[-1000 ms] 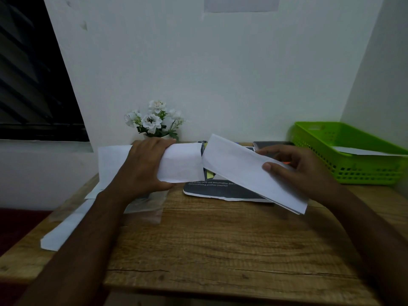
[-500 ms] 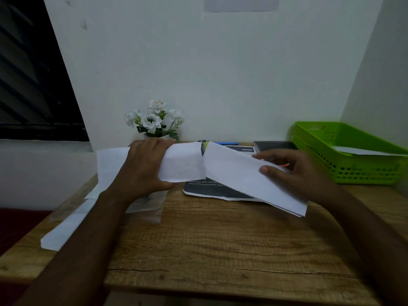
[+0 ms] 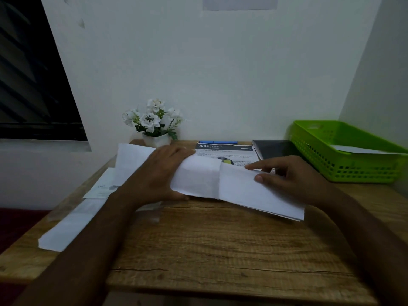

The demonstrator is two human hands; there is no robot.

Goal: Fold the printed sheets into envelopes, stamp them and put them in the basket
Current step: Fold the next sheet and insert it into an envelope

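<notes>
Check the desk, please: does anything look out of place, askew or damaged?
One folded white strip lies slanted close to the left edge of the table, where it might slip off. Nothing looks spilled or torn.

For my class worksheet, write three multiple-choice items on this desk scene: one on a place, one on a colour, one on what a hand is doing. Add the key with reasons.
1. Where does the green basket stand?
A. on the table, at its right side by the wall
B. at the left edge
C. on the floor

2. What colour is the pen behind the printed sheet?
A. red
B. blue
C. yellow

3. What is the left hand doing?
A. lying flat on bare wood
B. gripping the white paper
C. lifting the flower pot

Key: 1 A, it sits on the wood in the right corner. 2 B, its barrel shows blue. 3 B, fingers and thumb curl round the paper, while the right hand pinches the folded sheet.
</notes>
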